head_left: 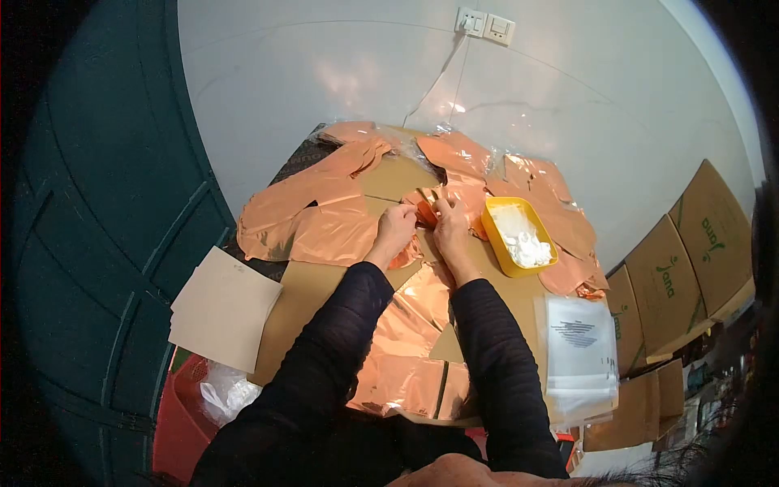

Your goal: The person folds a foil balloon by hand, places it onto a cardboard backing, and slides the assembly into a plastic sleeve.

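My left hand (395,230) and my right hand (451,226) meet over the middle of a cardboard-covered table (308,284). Both pinch a small folded piece of shiny rose-gold foil (428,208) between the fingertips. Under my forearms lies a larger rose-gold foil sheet (414,341). More foil pieces (312,215) spread to the left and behind the hands. Black sleeves cover both my arms.
A yellow tray (497,243) with small white items sits right of the hands. A stack of clear plastic bags (578,353) lies at the table's right front. Brown paper sheets (223,307) hang off the left edge. Cardboard boxes (690,268) stand to the right; a white wall is behind.
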`<state>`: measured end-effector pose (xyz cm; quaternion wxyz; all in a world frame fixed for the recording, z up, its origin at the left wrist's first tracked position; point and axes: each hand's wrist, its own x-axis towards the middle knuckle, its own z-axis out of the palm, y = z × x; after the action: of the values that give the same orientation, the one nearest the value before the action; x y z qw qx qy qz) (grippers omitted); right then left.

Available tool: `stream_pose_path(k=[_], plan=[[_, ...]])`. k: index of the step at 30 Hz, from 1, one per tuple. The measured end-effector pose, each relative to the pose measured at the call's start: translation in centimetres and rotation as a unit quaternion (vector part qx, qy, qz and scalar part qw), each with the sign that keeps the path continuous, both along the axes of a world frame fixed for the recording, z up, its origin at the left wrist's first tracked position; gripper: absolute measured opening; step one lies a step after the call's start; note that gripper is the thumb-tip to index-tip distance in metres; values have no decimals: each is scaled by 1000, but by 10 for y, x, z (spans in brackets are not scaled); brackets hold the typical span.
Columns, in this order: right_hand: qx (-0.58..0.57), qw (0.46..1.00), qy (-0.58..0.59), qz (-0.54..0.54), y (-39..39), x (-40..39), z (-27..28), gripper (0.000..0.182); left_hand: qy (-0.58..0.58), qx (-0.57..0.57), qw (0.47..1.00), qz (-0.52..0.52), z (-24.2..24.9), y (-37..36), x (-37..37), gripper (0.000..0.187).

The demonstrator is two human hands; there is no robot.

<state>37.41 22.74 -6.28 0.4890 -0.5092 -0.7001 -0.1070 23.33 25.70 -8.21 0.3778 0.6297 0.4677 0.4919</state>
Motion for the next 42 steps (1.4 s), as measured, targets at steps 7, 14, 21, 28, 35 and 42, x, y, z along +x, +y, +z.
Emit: stream_pose_path(k=[7,14,21,28,35,42], plan=[[-17,1000,-2,7,8,7,-11,6,-9,2,1000,3,6,-6,-1,32],[-136,982,-92,-93,8,3,-9,20,-24,-38,999,-5,14,-12,-1,33],[-297,922,-147,-201,14,8,56,45,-9,-18,1000,-7,5,-3,0,34],[-138,988,-32,-66,42,66,123,44,-11,-15,1000,4,1,-2,2,34],[71,996,23,46,35,75,135,33,-22,-19,1000,2,0,-2,3,30],[58,996,-3,68,31,68,150,35,-33,1,999,-2,3,-6,2,25]])
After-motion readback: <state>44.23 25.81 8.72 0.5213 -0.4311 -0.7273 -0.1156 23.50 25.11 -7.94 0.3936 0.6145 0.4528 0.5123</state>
